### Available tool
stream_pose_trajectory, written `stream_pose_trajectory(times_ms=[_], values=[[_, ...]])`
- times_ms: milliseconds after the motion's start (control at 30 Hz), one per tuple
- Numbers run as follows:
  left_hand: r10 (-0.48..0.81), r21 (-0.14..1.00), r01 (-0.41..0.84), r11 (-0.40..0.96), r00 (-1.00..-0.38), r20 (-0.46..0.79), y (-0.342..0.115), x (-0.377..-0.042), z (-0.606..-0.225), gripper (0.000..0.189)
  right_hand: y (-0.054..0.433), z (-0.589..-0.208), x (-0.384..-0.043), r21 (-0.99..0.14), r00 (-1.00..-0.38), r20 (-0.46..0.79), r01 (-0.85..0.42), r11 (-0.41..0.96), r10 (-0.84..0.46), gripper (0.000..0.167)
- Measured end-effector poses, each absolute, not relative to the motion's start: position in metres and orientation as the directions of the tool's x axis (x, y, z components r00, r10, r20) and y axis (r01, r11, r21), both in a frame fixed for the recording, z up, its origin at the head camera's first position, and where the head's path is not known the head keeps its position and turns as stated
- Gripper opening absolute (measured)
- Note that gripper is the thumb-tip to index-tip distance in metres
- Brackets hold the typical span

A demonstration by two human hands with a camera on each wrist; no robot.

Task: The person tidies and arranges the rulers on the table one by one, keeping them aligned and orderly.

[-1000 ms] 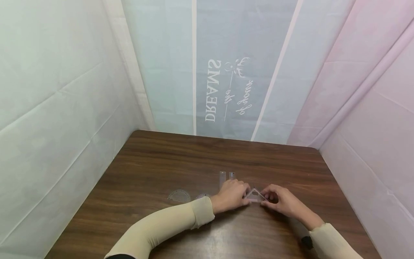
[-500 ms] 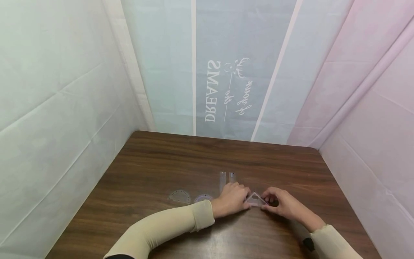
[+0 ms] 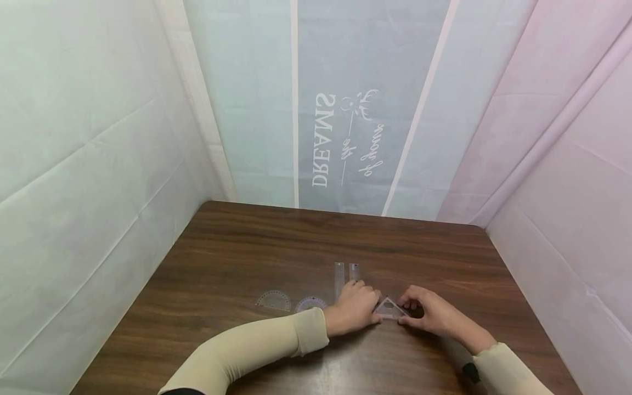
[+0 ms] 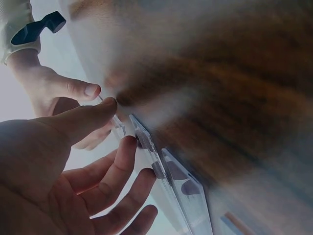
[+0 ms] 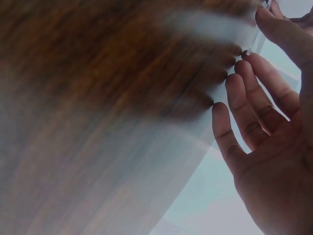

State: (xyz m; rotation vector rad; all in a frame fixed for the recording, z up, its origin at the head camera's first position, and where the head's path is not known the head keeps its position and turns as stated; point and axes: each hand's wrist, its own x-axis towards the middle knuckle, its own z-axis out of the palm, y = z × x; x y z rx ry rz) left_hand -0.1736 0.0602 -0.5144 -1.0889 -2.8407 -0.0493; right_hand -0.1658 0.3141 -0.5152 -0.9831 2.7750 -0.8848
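Note:
A clear triangular set square (image 3: 390, 315) with a cut-out lies flat or nearly flat between my hands. My left hand (image 3: 353, 308) pinches its left corner; in the left wrist view the thumb (image 4: 108, 105) and index finger stand on either side of the clear edge. At the opposite corner, my right hand (image 3: 430, 311) pinches with thumb and forefinger, its other fingers spread in the right wrist view. Two clear rulers, a left one (image 3: 339, 277) and a right one (image 3: 354, 271), lie beyond my left hand, which partly hides them.
Left of the rulers lie two clear protractors, one farther left (image 3: 274, 300) and one (image 3: 311, 303) partly hidden by my left sleeve. The brown wooden table (image 3: 237, 241) meets fabric walls at its back and sides.
The set square has shifted slightly toward me, with both hands following. More of the protractor beside my left sleeve shows now. The rulers and protractors keep their places.

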Motion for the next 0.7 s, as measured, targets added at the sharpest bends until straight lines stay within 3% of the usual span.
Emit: stream_pose_trajectory(times_ms=[333,700], values=[[0.670,-0.044,0.669,0.742,-0.737,0.084,0.0609,-0.1705,-0.5109,0.034,0.3136,-0.5177,-0.1640,-0.508,-0.756,0.192,-0.622,0.595,-0.626,0.029],[0.680,-0.069,0.677,0.733,-0.728,0.088,0.0614,-0.1708,-0.5120,0.035,0.3151,-0.5197,-0.1653,-0.472,-0.781,0.131,-0.591,0.654,-0.611,0.030]])
